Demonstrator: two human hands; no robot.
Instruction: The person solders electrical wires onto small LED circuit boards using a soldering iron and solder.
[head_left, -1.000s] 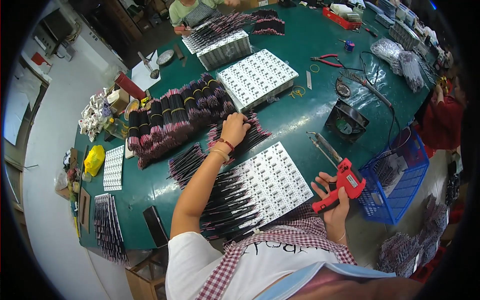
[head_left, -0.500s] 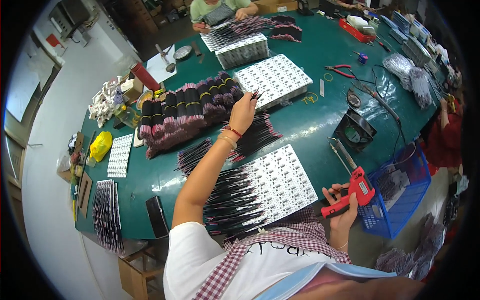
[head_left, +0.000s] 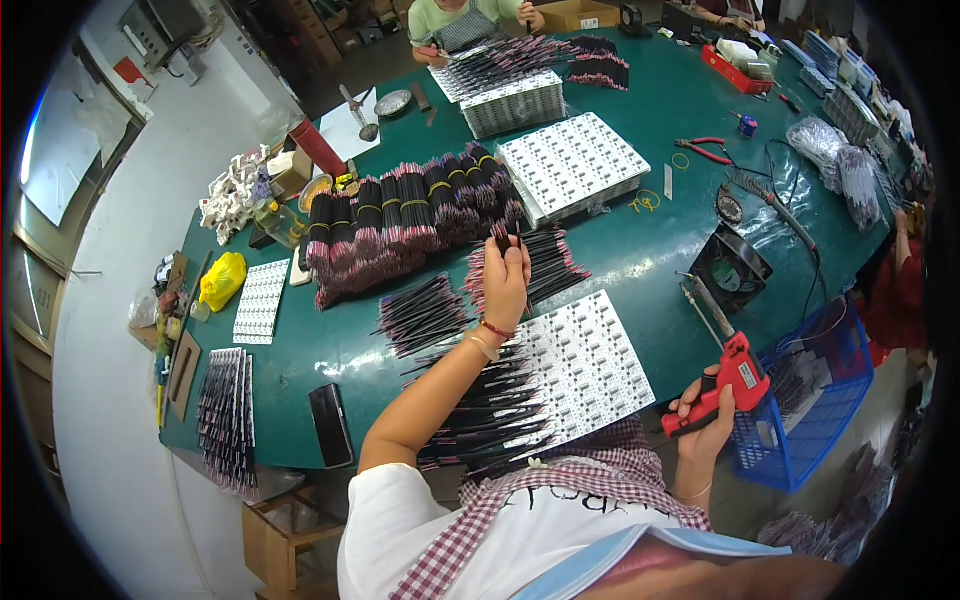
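My left hand is closed, with a few short black wires sticking up from its fingertips. It is above a loose pile of black wires with pinkish-red ends. My right hand wraps round the handle of a red soldering gun, whose thin metal tip points up and away from me. Between my arms lies a white circuit board panel with rows of dark marks. Rows of black wires cover its left part and stick out past its left edge. My left forearm hides some of them.
Rubber-banded wire bundles lie beyond my left arm, beside a stack of white panels. A small black fan, red pliers and a blue basket are to the right. A phone lies left. Another person works across the table.
My left hand has drawn back toward me from the panel stack, wires in its fingers. The whole view has shifted slightly. My right hand keeps its hold on the soldering gun.
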